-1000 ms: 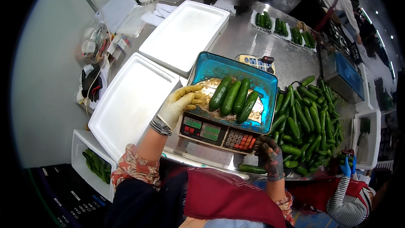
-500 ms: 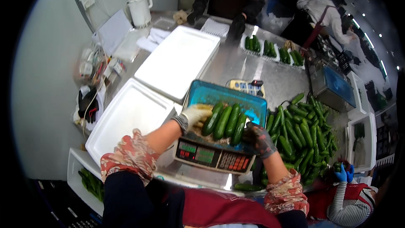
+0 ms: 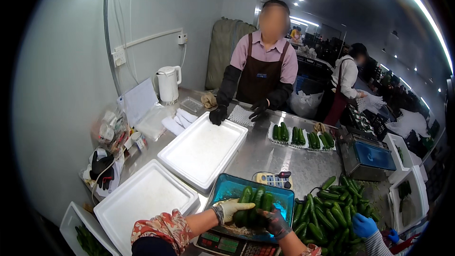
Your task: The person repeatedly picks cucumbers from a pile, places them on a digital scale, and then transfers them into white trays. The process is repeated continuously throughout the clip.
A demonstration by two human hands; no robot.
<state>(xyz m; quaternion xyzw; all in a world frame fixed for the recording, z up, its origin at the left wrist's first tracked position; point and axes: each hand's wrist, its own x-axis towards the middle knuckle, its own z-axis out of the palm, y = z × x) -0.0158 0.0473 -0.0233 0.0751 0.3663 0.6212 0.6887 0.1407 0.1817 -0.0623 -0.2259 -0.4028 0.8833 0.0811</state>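
Note:
A row of green cucumbers (image 3: 256,196) lies over the blue tray (image 3: 286,196) of a weighing scale. My left hand (image 3: 232,210), in a pale glove, grips the row from the left, its fingers partly hidden under the cucumbers. From the right, my right hand (image 3: 276,224) in a dark patterned glove closes round the same cucumbers. Whether they touch the tray cannot be seen. The scale's display and keypad panel (image 3: 232,245) shows below my hands. Right of the scale lies a big heap of loose cucumbers (image 3: 327,215).
Two white foam boxes (image 3: 199,154) (image 3: 142,208) stand left of the scale. Across the steel table, a person (image 3: 265,66) rests a black glove on the far box. Packed cucumbers (image 3: 303,137) sit beyond a power strip (image 3: 274,179). A blue-gloved hand (image 3: 364,226) reaches beside the heap.
The view has tilted up. My hands have drawn in round the cucumbers. The person opposite now has a hand on the far foam box, and a blue-gloved hand has come to the heap.

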